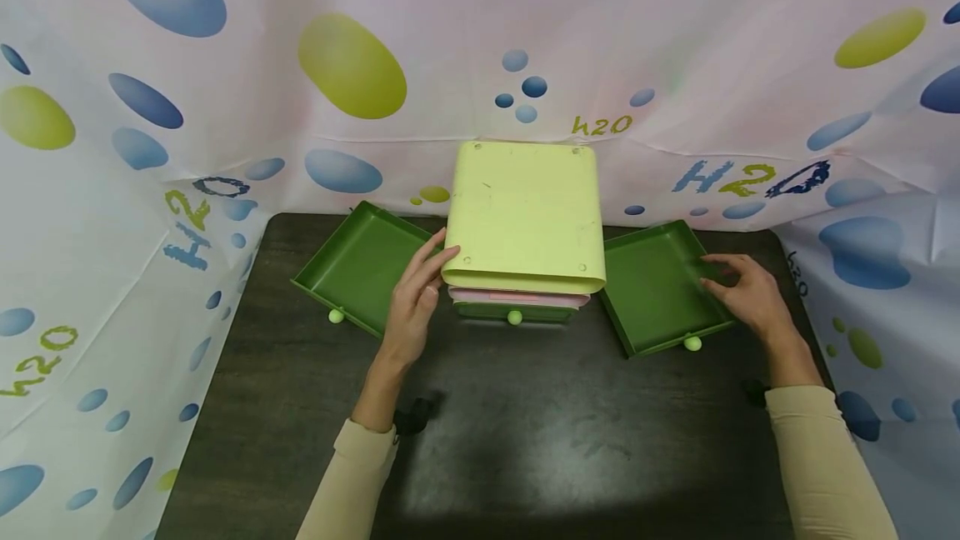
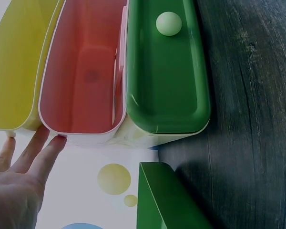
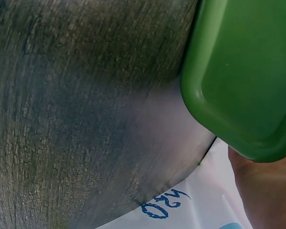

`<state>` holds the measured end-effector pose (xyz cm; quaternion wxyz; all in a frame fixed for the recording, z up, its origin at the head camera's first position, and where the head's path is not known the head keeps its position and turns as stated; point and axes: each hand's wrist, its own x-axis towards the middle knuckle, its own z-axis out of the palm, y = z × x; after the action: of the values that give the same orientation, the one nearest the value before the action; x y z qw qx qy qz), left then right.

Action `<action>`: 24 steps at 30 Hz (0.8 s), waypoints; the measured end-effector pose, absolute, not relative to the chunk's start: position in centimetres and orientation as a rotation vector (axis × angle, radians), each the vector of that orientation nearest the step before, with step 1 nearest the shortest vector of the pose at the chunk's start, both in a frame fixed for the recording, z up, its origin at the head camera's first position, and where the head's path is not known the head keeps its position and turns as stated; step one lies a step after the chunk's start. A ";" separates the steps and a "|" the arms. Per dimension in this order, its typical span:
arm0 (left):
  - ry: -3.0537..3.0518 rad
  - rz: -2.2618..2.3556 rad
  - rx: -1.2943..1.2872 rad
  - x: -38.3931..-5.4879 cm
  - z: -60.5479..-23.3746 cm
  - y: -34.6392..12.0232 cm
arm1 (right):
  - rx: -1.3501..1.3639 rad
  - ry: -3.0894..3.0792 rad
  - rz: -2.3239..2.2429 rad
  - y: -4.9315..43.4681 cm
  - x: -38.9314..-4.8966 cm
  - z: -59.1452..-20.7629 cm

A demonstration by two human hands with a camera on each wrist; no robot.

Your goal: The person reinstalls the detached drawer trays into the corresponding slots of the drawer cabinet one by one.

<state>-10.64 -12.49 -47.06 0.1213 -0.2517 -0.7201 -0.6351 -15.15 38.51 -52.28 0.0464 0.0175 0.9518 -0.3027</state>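
A stacked drawer unit [image 1: 525, 211] stands at the back middle, with a yellow top section, a pink one below it and a green one at the bottom. In the left wrist view the yellow [image 2: 14, 67] and red-pink [image 2: 86, 71] compartments gape at the front, while a green drawer [image 2: 167, 81] with a round knob fills the lowest. My left hand [image 1: 412, 298] rests its extended fingertips against the unit's left side. My right hand [image 1: 750, 294] is at the right wall of a loose green drawer [image 1: 652, 290], thumb and fingers spread apart; its fingertips are hidden in the right wrist view.
Another loose green drawer [image 1: 367, 265] lies angled left of the unit, partly behind my left hand. Everything stands on a dark wood-grain table [image 1: 555, 440]. A white curtain [image 1: 450, 40] with blue and green spots hangs behind the table and along its sides.
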 end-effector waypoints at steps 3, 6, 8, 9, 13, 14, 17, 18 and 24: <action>-2.105 -1.862 -0.728 -10.6 -47.1 -12.5 | 0.075 2.875 -0.906 38.7 -15.2 -52.4; -2.116 -1.850 -0.718 -10.6 -47.1 -12.5 | 0.092 2.850 -0.902 38.8 -15.2 -52.5; -2.124 -1.836 -0.713 -10.5 -47.1 -12.5 | 0.102 2.845 -0.903 38.8 -15.2 -52.6; -2.126 -1.830 -0.710 -10.6 -47.1 -12.5 | 0.104 2.844 -0.906 38.8 -15.1 -52.7; -2.130 -1.817 -0.705 -10.5 -47.1 -12.5 | 0.137 2.820 -0.922 38.8 -15.0 -52.8; -2.130 -1.816 -0.705 -10.5 -47.1 -12.5 | 0.148 2.810 -0.926 38.8 -14.9 -52.9; -2.128 -1.816 -0.709 -10.5 -47.1 -12.5 | 0.184 2.789 -0.947 38.8 -14.8 -53.2; -2.126 -1.817 -0.711 -10.6 -47.1 -12.5 | 0.194 2.786 -0.957 38.7 -14.7 -53.3; -2.124 -1.801 -0.719 -10.6 -47.1 -12.5 | 0.221 2.794 -1.000 38.7 -14.6 -53.6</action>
<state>-10.57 -12.47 -47.05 0.1325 -0.2479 -0.7320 -0.6206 -14.57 38.70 -53.61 0.0828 0.0740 0.9357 -0.3349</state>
